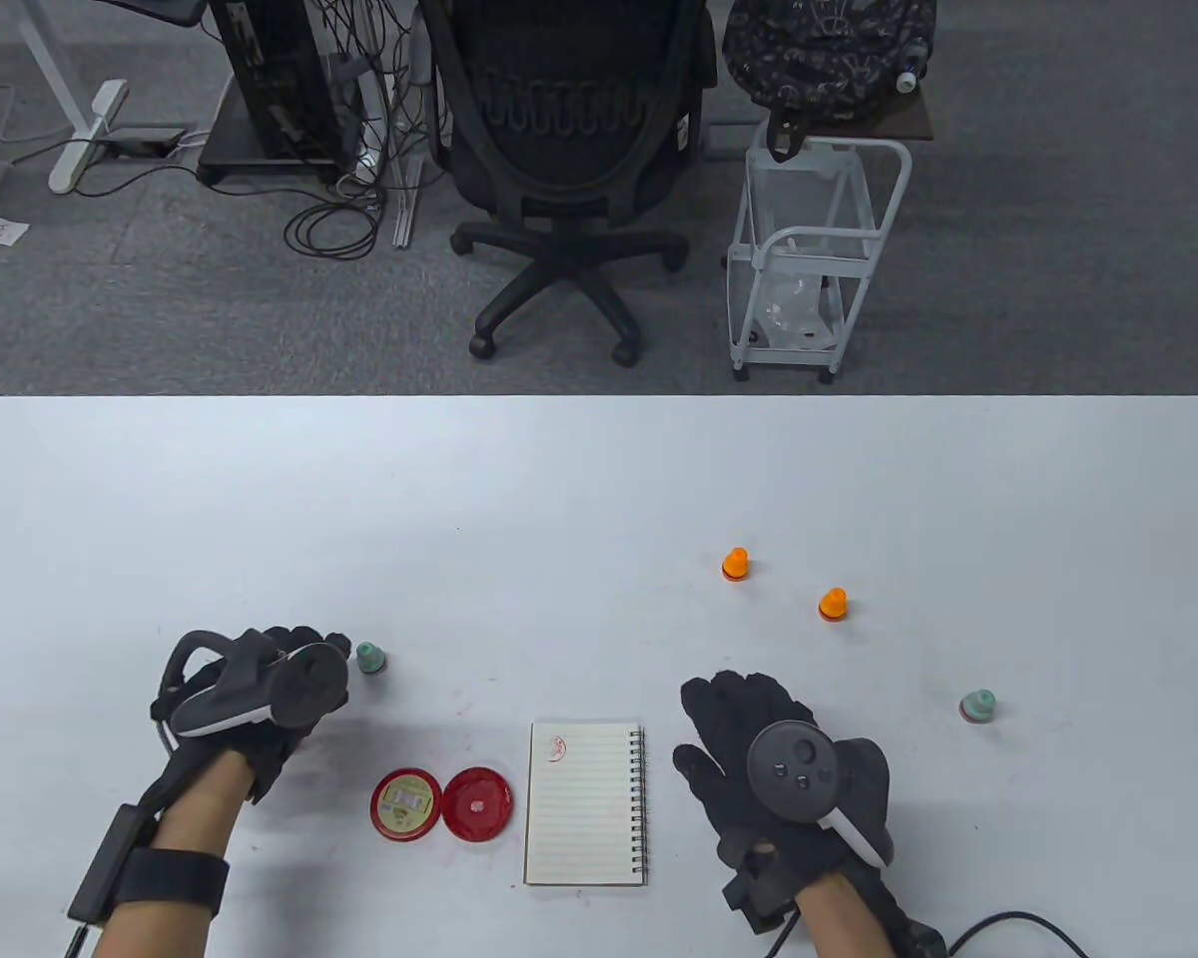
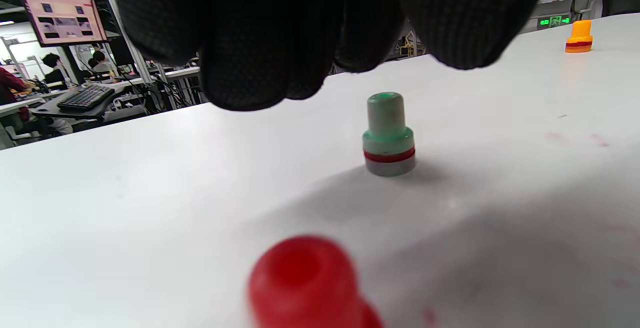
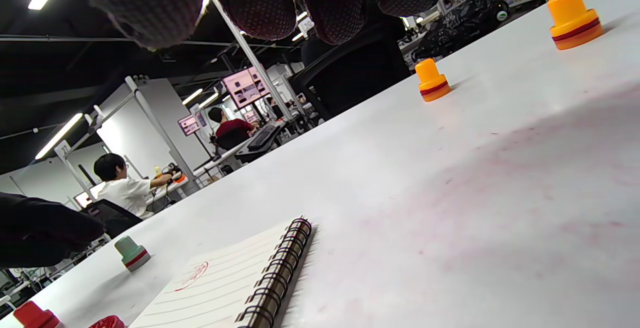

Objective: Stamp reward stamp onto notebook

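The spiral notebook lies open near the front edge, with a red stamp mark at the top left of its page. A red stamp stands under my left hand, hidden in the table view and also visible as the red stamp in the right wrist view. My left fingers hang loosely curled, holding nothing, just left of a green stamp. My right hand rests flat and empty right of the notebook.
A red ink pad and its lid sit left of the notebook. Two orange stamps stand beyond my right hand, and another green stamp is at the far right.
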Motion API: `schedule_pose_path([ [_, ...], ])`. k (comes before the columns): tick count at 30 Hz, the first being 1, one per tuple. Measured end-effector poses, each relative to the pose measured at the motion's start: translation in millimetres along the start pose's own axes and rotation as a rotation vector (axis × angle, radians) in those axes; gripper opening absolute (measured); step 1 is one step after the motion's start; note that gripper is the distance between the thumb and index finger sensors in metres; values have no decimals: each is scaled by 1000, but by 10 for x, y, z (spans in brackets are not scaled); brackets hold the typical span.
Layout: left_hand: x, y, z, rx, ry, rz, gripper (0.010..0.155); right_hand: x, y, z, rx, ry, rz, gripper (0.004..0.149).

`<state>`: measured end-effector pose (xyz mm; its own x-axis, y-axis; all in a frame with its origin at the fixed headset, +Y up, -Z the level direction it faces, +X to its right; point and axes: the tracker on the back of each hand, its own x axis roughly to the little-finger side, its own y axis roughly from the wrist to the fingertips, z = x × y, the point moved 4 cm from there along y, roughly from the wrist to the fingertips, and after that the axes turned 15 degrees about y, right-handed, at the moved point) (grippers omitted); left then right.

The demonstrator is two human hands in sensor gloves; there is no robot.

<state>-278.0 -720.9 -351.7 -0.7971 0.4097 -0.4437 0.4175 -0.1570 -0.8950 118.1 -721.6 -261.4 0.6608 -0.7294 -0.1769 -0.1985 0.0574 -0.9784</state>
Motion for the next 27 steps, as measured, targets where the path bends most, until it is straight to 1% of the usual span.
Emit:
schedule_pose_path([
  [5,-95,296,36,56,12,1,60,12,0,5,-4,1,-12,64],
  [8,-153,423,78,85,36,-16,58,13,2,8,-2,4,-10,63],
  [13,-254,538,183,139,90,1,56,10,8,2,-6,0,-7,63],
  [15,-284,548,202,145,111,9,50,10,11,1,-8,0,-6,63],
  [17,-301,536,120,82,136,20,48,11,10,9,-7,2,-6,63],
  [20,-289,478,-77,35,137,17,48,3,7,15,-3,4,0,63],
  [22,-294,406,-263,-18,137,17,49,-9,9,-8,-9,-2,12,63],
  [26,-358,185,-668,-132,173,37,50,-48,8,-105,-43,-33,41,63],
  [27,-371,140,-736,-155,173,39,50,-57,5,-119,-47,-38,46,62],
])
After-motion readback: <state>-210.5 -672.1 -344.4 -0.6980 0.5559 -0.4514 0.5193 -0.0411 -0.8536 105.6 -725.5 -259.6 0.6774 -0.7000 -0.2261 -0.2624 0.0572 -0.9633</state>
